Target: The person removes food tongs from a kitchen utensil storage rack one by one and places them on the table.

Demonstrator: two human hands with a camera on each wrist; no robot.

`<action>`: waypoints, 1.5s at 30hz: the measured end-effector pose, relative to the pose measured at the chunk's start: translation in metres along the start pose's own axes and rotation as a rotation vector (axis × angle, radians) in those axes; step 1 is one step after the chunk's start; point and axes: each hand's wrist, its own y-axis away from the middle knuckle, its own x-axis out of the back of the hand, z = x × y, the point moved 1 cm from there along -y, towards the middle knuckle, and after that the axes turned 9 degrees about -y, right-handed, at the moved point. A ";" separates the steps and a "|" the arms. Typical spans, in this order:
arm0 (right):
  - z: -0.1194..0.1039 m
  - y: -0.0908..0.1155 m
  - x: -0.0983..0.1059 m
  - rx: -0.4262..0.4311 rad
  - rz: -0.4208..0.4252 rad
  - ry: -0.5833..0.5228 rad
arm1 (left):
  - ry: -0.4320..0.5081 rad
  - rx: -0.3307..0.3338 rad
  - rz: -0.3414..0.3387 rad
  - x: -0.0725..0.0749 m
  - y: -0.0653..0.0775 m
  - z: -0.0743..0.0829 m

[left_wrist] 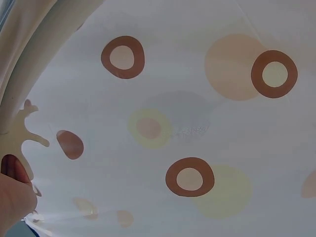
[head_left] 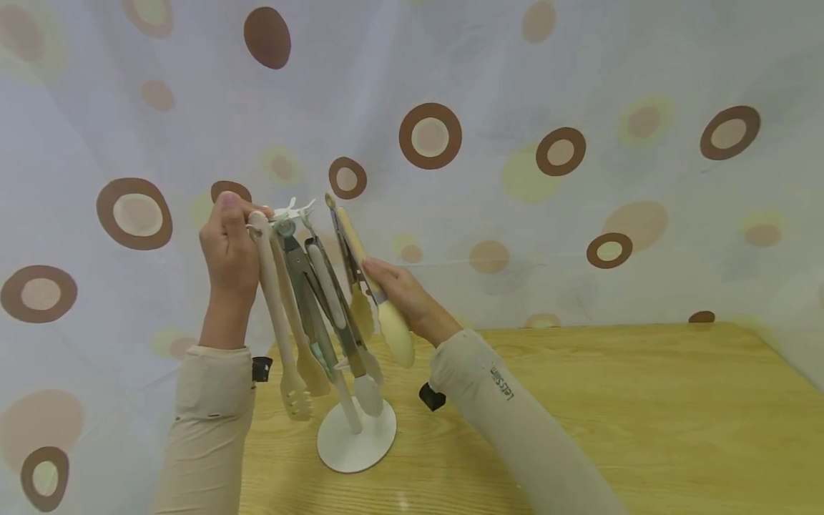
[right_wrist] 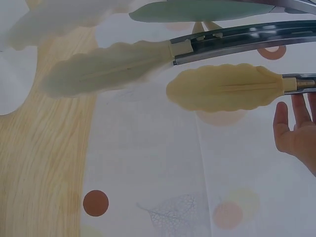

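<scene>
My left hand (head_left: 232, 247) pinches the hooked top (head_left: 292, 213) of a white utensil stand, whose branching hooks (left_wrist: 24, 136) also show in the left wrist view. From the stand hang several tongs: a white pair with slotted ends (head_left: 296, 393), a beige-headed pair (head_left: 313, 370), and a pair with pale grey scalloped tips (right_wrist: 106, 71). To their right, my right hand (head_left: 408, 297) holds yellow tongs (head_left: 395, 332) by the handle, head down and arms spread. In the right wrist view its fingers (right_wrist: 281, 126) lie at the metal shaft beside the yellow scalloped head (right_wrist: 224, 89).
The stand's round white base (head_left: 357, 458) rests on a wooden table (head_left: 611, 429). Behind the table hangs a pale curtain (head_left: 489, 200) with brown, yellow and peach circles. Green tong tips (right_wrist: 207, 11) show among the hanging tools.
</scene>
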 end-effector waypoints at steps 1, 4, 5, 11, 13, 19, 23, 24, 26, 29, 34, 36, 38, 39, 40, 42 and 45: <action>0.000 0.001 0.001 0.005 0.002 -0.010 | 0.002 -0.001 0.002 0.000 0.000 -0.001; 0.000 0.003 0.003 0.020 0.012 -0.044 | 0.000 -0.009 -0.001 0.000 0.000 -0.002; 0.000 0.004 0.004 0.026 0.018 -0.054 | 0.001 -0.010 -0.001 0.000 0.000 -0.003; -0.001 0.008 0.010 0.042 0.085 -0.062 | -0.001 -0.006 -0.001 -0.001 0.001 -0.002; -0.001 0.008 0.012 0.047 0.113 -0.045 | -0.006 -0.006 -0.002 0.000 0.001 -0.001; -0.002 0.012 0.018 0.088 0.178 -0.028 | -0.014 -0.004 -0.004 0.000 0.001 -0.001; -0.003 0.017 0.021 0.109 0.218 -0.024 | -0.013 -0.002 0.000 -0.001 0.001 -0.001; -0.003 0.018 0.022 0.115 0.221 -0.020 | -0.016 -0.002 0.001 -0.001 0.001 -0.001; -0.004 0.020 0.022 0.133 0.219 -0.014 | -0.020 -0.001 0.001 -0.001 0.001 -0.001; -0.005 0.022 0.023 0.152 0.214 0.002 | -0.031 -0.001 0.001 -0.001 0.002 -0.002; -0.005 0.025 0.024 0.176 0.212 0.002 | -0.042 -0.001 -0.004 0.000 0.002 -0.002; -0.005 0.027 0.025 0.182 0.215 0.007 | -0.041 0.002 -0.008 0.001 0.002 -0.002; -0.006 0.029 0.025 0.185 0.218 0.019 | -0.040 0.004 -0.008 0.001 0.003 -0.001; -0.007 0.030 0.025 0.190 0.217 0.024 | -0.035 0.005 -0.005 0.001 0.003 -0.001; -0.007 0.031 0.026 0.189 0.220 0.034 | -0.030 0.008 -0.004 0.001 0.002 0.000; -0.010 0.034 0.026 0.191 0.224 0.064 | -0.022 0.008 -0.002 0.001 0.002 0.000; -0.012 0.038 0.028 0.196 0.226 0.122 | -0.018 0.010 -0.002 0.001 0.001 0.001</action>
